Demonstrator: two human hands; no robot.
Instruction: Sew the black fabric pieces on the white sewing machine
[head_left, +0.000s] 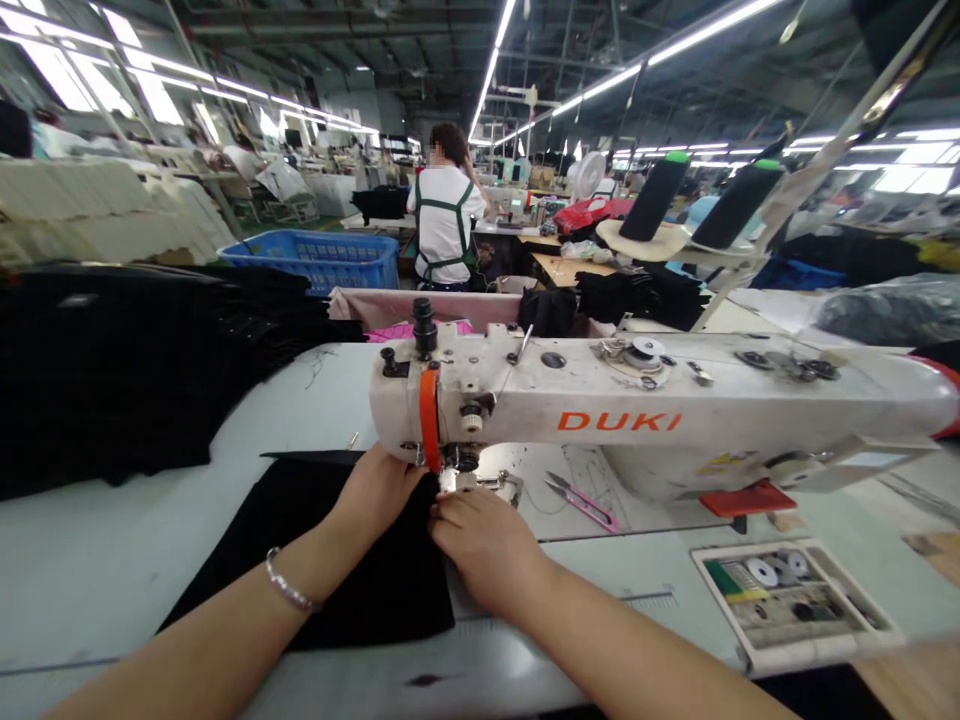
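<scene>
A dark, flat piece of black fabric [375, 590] lies on the sewing machine table, its right edge beside the needle area. My left hand [377, 487] rests on its upper part with the fingers closed on the cloth. Its fingertips are partly hidden by the head of the white sewing machine [517, 400]. My right hand [484, 535] is just right of the needle, its fingers curled and pinching the edge of the same cloth. The presser foot is mostly covered by my hands and the machine head.
Pink-handled thread snips [581, 502] lie right of the needle. A tray of bobbins [795, 600] is set in the table at right. Stacked black fabric [112, 370] fills the left. Behind stand a blue basket [322, 255], black thread cones [656, 198] and a seated co-worker [444, 220].
</scene>
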